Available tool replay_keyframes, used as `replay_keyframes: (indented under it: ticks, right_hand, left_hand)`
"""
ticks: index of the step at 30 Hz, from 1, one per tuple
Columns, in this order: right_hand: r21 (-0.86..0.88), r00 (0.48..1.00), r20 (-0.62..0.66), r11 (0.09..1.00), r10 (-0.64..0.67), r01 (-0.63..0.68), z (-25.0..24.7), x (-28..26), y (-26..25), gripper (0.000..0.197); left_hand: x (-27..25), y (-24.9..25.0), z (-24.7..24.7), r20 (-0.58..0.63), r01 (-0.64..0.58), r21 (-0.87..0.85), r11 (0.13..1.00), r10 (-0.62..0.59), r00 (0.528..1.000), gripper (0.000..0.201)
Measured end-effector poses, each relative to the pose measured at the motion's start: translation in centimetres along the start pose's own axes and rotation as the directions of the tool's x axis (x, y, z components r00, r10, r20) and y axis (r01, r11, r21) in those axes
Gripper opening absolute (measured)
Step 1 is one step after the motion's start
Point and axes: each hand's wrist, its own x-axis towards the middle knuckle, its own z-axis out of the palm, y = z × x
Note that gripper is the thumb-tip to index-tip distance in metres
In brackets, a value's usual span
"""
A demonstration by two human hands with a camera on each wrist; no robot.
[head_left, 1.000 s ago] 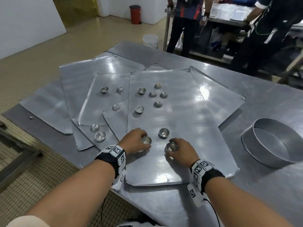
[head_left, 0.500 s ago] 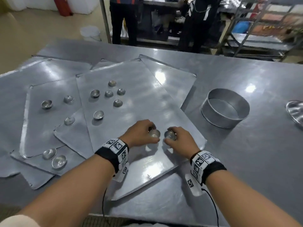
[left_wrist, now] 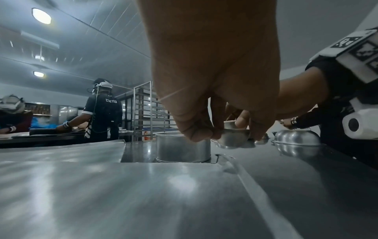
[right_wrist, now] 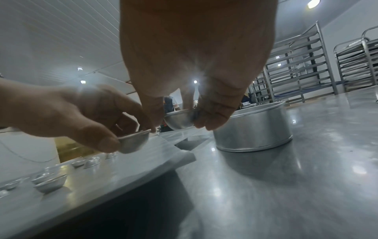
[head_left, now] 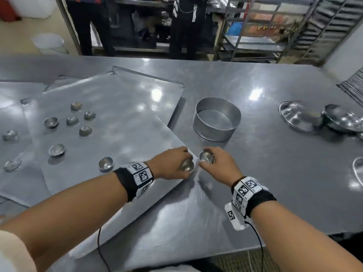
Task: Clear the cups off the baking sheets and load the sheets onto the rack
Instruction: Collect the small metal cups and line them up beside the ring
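Cool, even overhead light fills the room; 2 round ceiling lamps (left_wrist: 41, 15) glow in the left wrist view. White glare patches spot the grey steel table (head_left: 255, 95). Soft shadows sit under the arms. Straight lines bow near every edge, and the shiny bowls at far right (head_left: 341, 119) look smeared, perhaps by motion.

cups (head_left: 85, 131): 11; round tin (head_left: 217, 118): 1; baking sheets (head_left: 117, 134): overlapping, count unclear
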Motion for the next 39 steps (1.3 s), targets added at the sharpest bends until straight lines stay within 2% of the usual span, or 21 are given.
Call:
replay_keyframes:
  ticks: [4, 8, 11, 14, 23, 27, 34, 37, 39]
  right_hand:
    - [-0.009, 1.0, 0.01, 1.0, -0.009, 0.009, -2.0, 0.6, 3.5, 0.051]
    - [-0.016, 0.999, 0.029, 0.999, -0.045, 0.046, -3.7, 1.7, 7.1, 0.053]
    - [-0.022, 0.997, 0.057, 0.998, -0.058, 0.059, -4.7, 2.8, 9.5, 0.054]
    - [-0.033, 0.994, 0.094, 0.998, -0.059, 0.062, -5.4, 3.8, 11.6, 0.055]
    - [-0.032, 0.981, 0.186, 0.997, -0.062, 0.069, -5.4, 6.4, 15.6, 0.059]
    - [-0.013, 0.974, 0.22, 0.998, -0.058, 0.062, -4.6, 7.8, 16.5, 0.055]
    - [0.003, 0.967, 0.253, 0.999, -0.04, 0.041, -3.4, 10.5, 17.3, 0.062]
    - [-0.009, 0.969, 0.244, 1.0, -0.019, 0.022, -3.0, 11.6, 17.5, 0.052]
    - [-0.001, 0.976, 0.217, 1.0, -0.022, 0.023, -2.8, 12.3, 17.7, 0.046]
  left_hand:
    - [2.9, 2.6, 1.4, -0.056, 0.041, -0.044, 0.998, -0.043, 0.997, 0.033]
    - [5.9, 4.6, 2.9, -0.12, 0.131, -0.105, 0.986, -0.144, 0.982, 0.04]
    - [7.9, 5.9, 3.9, -0.165, 0.223, -0.176, 0.959, -0.251, 0.954, 0.046]
    - [9.6, 6.9, 5.1, -0.188, 0.293, -0.222, 0.93, -0.336, 0.923, 0.043]
    - [12.5, 8.2, 8.3, -0.16, 0.483, -0.326, 0.813, -0.551, 0.819, 0.055]
    - [13.8, 8.2, 9.3, -0.137, 0.527, -0.331, 0.783, -0.592, 0.794, 0.057]
    - [15.5, 6.9, 9.5, -0.11, 0.554, -0.34, 0.76, -0.617, 0.779, 0.058]
    - [16.4, 6.5, 9.5, -0.14, 0.541, -0.346, 0.766, -0.613, 0.778, 0.043]
    - [17.0, 6.2, 9.4, -0.157, 0.537, -0.36, 0.763, -0.617, 0.772, 0.047]
